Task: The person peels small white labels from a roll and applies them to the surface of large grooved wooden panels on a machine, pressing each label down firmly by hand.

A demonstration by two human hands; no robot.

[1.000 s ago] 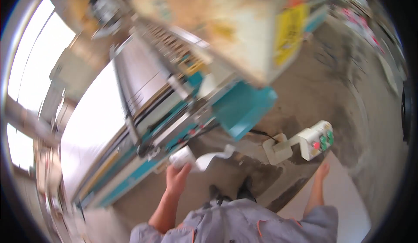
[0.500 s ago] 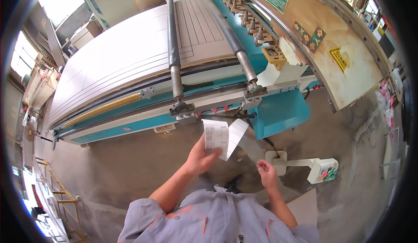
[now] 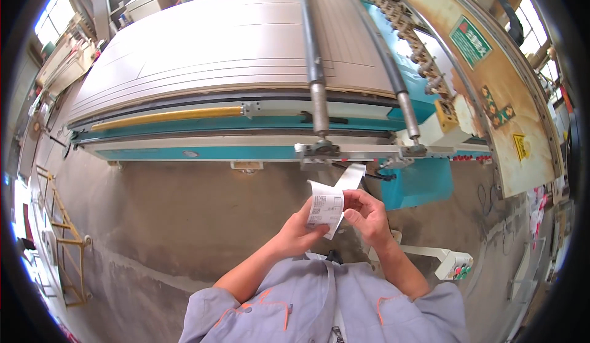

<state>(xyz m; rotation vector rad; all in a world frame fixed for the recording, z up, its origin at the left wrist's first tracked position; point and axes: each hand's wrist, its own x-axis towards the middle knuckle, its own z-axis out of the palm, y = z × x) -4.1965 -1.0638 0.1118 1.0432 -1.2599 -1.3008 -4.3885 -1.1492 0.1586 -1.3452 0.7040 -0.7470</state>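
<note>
A strip of white printed labels (image 3: 326, 205) hangs folded in front of my body, its long tail reaching away toward the machine. My left hand (image 3: 299, 227) grips the near part, thumb across the printed face. At the strip's right edge, my right hand (image 3: 369, 218) has its fingers curled against the paper; its fingertips are partly hidden there. Beyond the paper stands a long teal and white machine bed (image 3: 246, 154) bearing a large pale board (image 3: 203, 42) with cut lines.
Two metal rollers (image 3: 313, 66) cross the board. To the right are the tool-holder row (image 3: 424, 57), a teal bin (image 3: 418, 186) and a control box with coloured buttons (image 3: 455, 265). A yellow metal frame (image 3: 64, 238) stands on the concrete floor at left.
My right hand has come up and left to the label strip's edge. My left hand and the strip have shifted right in view, and the view itself has turned left.
</note>
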